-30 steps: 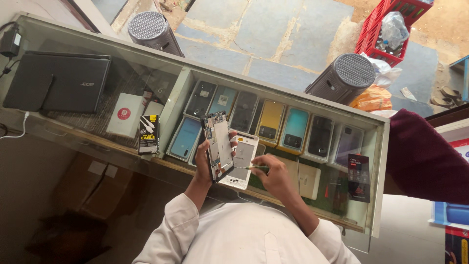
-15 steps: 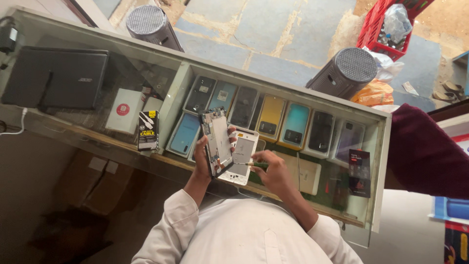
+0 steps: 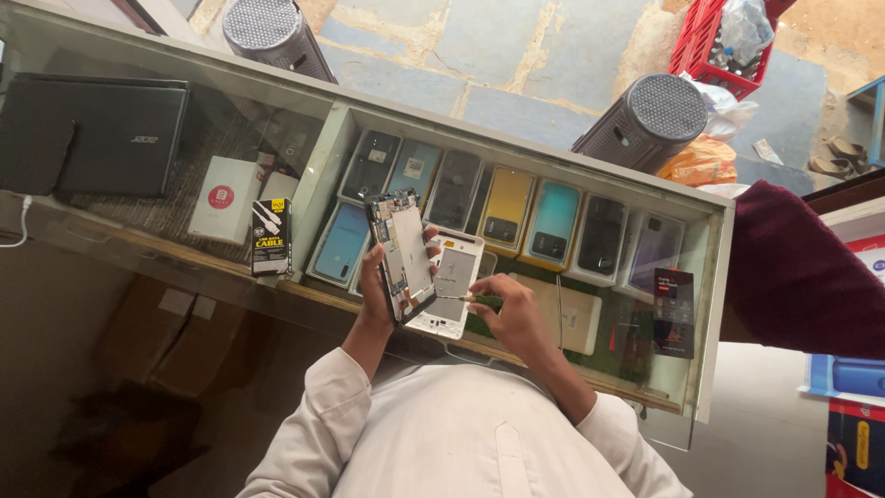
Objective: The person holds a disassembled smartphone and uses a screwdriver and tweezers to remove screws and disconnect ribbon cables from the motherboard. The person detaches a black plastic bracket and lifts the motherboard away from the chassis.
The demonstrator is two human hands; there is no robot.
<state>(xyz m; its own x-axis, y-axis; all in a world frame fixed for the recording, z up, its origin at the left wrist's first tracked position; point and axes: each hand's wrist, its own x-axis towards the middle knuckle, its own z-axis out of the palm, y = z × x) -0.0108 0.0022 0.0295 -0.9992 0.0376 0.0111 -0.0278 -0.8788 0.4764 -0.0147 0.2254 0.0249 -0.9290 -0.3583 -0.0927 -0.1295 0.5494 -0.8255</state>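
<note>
- Gripping an opened phone (image 3: pixel 403 254) with its inner parts showing, the left hand (image 3: pixel 380 290) is closed round the lower half, fingers wrapped on the edges.
- That phone's long axis runs away from the person's body, tilted a little, with its top end pointing toward the far side of the glass table (image 3: pixel 516 152).
- Just beside it, touching or nearly so, lies a white back cover (image 3: pixel 452 281); its long axis runs almost parallel to the phone's, and it sits between the two hands.
- The right hand (image 3: pixel 516 318) is closed on a thin green-handled tool (image 3: pixel 484 300), whose tip points left toward the lower part of the white back cover.
- Of the two, the right hand is nearer the cover's lower edge; the left hand is nearer the phone.
- Under the glass, a row of phone cases (image 3: pixel 505 207) in black, blue, yellow and teal lies beyond the hands, with a beige box (image 3: pixel 576 318) just right of the right hand.
- A closed black laptop (image 3: pixel 97 138) rests well apart to the left, near a white box (image 3: pixel 224 198) and a small cable pack (image 3: pixel 272 237).
- Nothing stands between the tool tip and the cover; another person's dark red sleeve (image 3: pixel 793 272) is at the right edge.
</note>
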